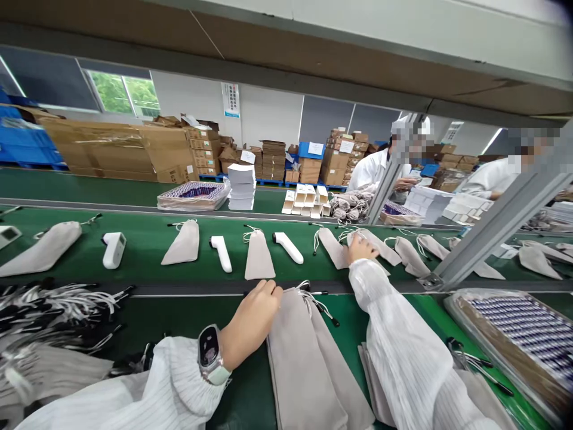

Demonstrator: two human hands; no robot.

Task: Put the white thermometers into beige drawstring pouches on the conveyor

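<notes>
My left hand point(256, 319), with a watch point(209, 352) on its wrist, is closed at the upper left edge of some grey drawstring pouches point(304, 364). Its fingertips are hidden, so what they hold does not show. Stretched forward over the green conveyor belt point(147, 239), my right hand point(362, 248) has bent fingers closed at the corded end of a grey pouch lying among others. Just left of it lies another pouch point(333, 248). White handheld devices shaped like thermometers point(289, 247) alternate with pouches along the belt's left part.
A heap of pouches with white cords point(58, 322) lies at left. Right of me is a plastic-wrapped tray point(519, 334). A slanted metal post point(487, 224) stands beyond my right arm, beneath an overhead shelf point(286, 54). Across the belt, co-workers in white point(371, 170) stand near stacked paper and boxes.
</notes>
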